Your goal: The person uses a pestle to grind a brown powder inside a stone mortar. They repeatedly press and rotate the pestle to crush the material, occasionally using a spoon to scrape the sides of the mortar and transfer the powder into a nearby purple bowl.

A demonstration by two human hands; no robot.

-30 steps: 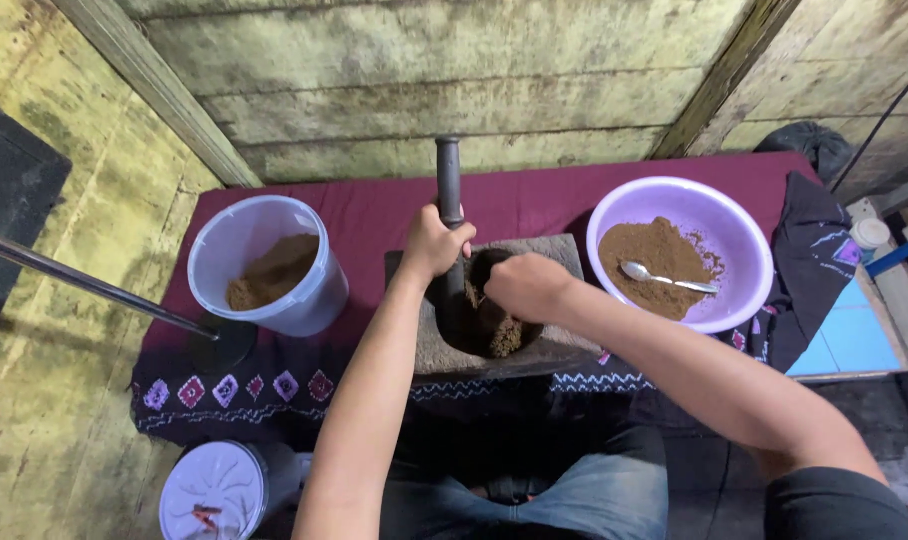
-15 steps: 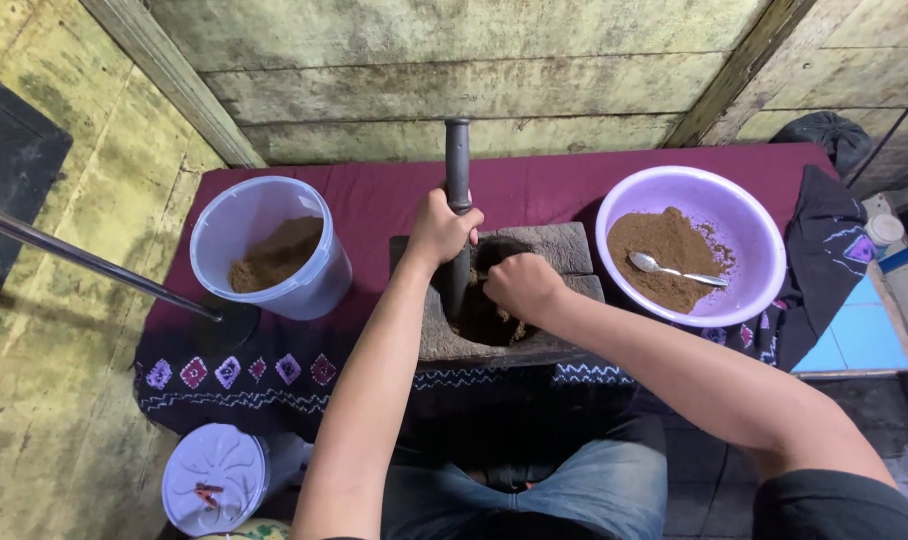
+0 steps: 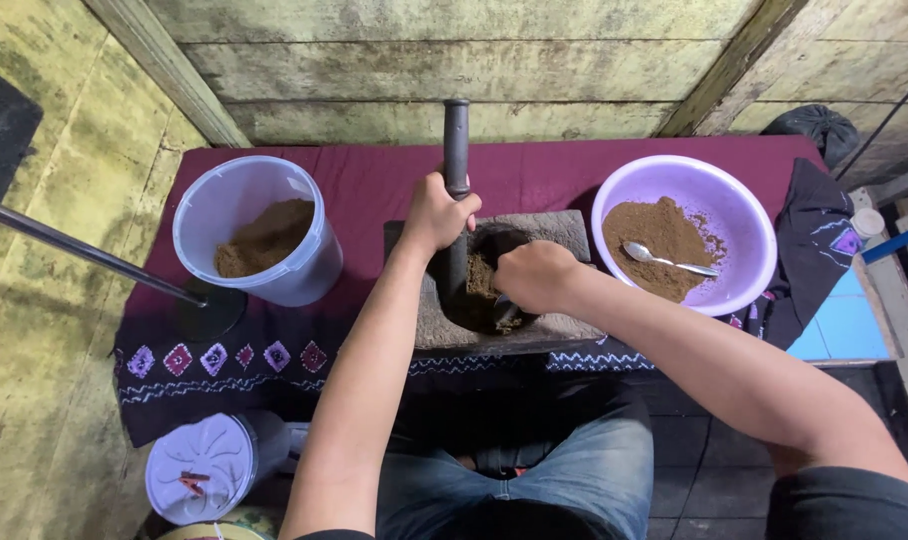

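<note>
One dark, round pestle (image 3: 456, 150), standing straight up, gripped tight by the left hand (image 3: 436, 212). One rough grey stone mortar (image 3: 564, 232) under both hands, brown powder (image 3: 481, 275) in its hole. Right hand (image 3: 536, 276) curled just beside the pestle, resting on the mortar; cannot tell what is inside it. Left of the hands, one white plastic bucket (image 3: 259, 235). Right of them, one smooth purple bowl (image 3: 744, 215) with one shiny spoon (image 3: 666, 260). All on a dark red surface (image 3: 364, 180).

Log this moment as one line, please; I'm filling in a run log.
left hand: grips pestle upright in stone mortar | right hand: in mortar on brown powder | spoon: in purple bowl
</note>
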